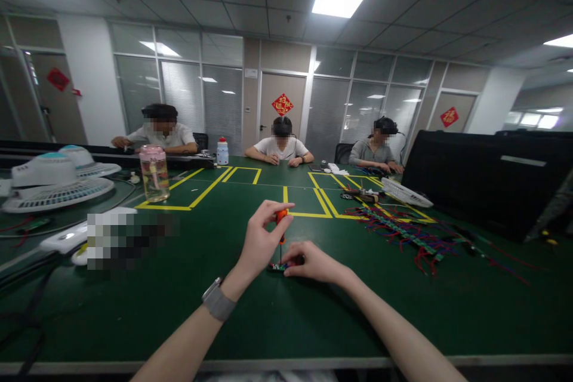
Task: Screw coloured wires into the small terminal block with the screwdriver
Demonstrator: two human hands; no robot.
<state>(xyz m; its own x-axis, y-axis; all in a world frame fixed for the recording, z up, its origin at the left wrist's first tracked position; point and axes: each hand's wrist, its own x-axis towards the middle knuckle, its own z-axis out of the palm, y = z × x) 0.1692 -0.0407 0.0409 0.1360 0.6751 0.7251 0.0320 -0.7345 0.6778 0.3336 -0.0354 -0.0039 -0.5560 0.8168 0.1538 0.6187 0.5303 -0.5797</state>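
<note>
My left hand point(265, 231) is closed around the orange handle of a screwdriver point(281, 215), thumb and fingers pinching it from the side. The screwdriver stands upright, its shaft pointing down to a small circuit board point(278, 267) on the green table. Beside the shaft, my right hand point(308, 261) is closed on the right part of that board, fingertips at its edge. The fingers partly hide the board, so its full shape does not show. A watch with a grey band is on my left wrist.
On the right lie a strip of circuit boards with red and blue wires point(409, 231) and a big black panel point(483, 185). White fans point(58, 185) and a pink-lidded bottle point(154, 173) stand left. Yellow tape point(210, 188) marks the table point(242, 334). Three people sit opposite.
</note>
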